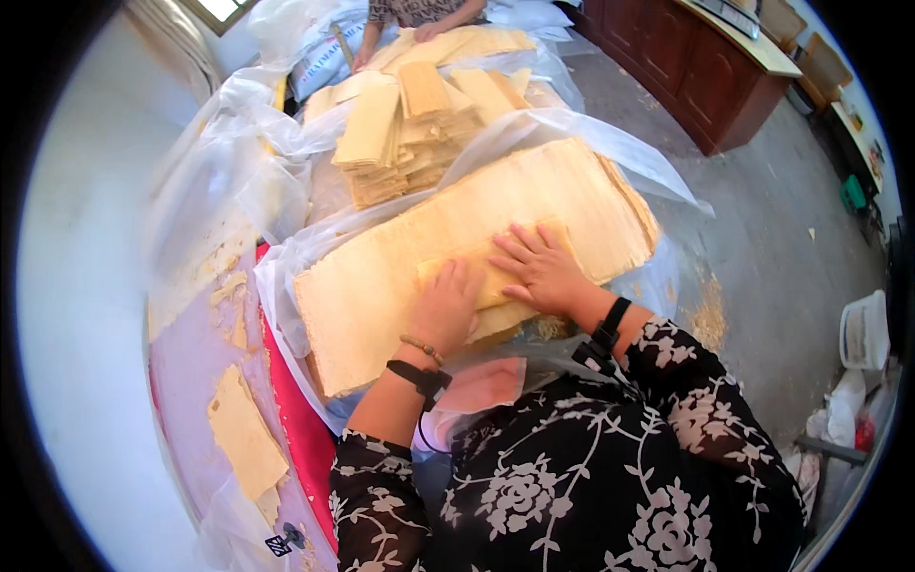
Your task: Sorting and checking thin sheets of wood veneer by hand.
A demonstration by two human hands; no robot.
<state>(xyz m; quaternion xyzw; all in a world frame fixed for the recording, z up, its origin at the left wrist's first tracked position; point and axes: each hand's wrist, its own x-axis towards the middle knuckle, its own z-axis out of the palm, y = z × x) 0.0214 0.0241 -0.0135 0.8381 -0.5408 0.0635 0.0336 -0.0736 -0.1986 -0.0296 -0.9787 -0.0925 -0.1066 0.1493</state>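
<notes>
In front of me lies a long, thick stack of thin, pale yellow sheets (372, 286) with ragged edges; their material I cannot tell for sure. A smaller, deeper yellow folded piece (496, 284) rests on top near the stack's front edge. My left hand (448, 303) lies on the left part of this piece, fingers stretched out and close together. Farther right, my right hand (538, 267) presses flat on the same piece with its fingers spread. Neither hand is wrapped round anything. Whatever lies under the palms is hidden.
Beyond the stack stand piles of folded yellow bundles (410, 133) on clear plastic sheeting (276, 124). Another person's hands (434, 30) work at the far end. A loose yellow sheet (248, 434) lies on the left. A dark wooden desk (681, 67) stands at far right.
</notes>
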